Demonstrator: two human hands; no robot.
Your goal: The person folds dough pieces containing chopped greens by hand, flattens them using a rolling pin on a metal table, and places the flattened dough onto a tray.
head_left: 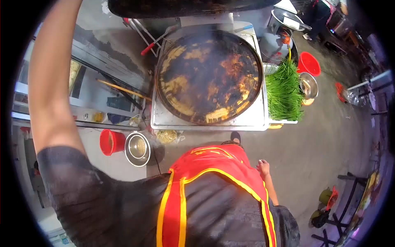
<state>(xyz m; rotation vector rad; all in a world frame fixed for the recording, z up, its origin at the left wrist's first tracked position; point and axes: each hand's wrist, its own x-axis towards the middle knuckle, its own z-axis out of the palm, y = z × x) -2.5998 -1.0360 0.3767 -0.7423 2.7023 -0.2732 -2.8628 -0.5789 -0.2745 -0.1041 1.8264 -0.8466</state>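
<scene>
My left arm [53,90] reaches up along the left side, and its hand lies beyond the top edge of the view. My right hand [263,166] hangs by my right hip with its fingers curled in, and I see nothing in it. In front of me a large round griddle pan [175,109] sits on a white metal stand [197,126]. Its inside is blackened, with yellow-brown patches, and a little haze hangs over it. A wide dark lid-like piece [189,7] spans the top of the view; what holds it is hidden.
Green chives [284,94] fill a tray right of the stand. Beyond are a red basin [308,64] and a steel bowl [307,85]. At left stand a red bucket [112,142], nested steel bowls [137,149] and a wooden stick [123,89]. Another person [325,12] is at top right.
</scene>
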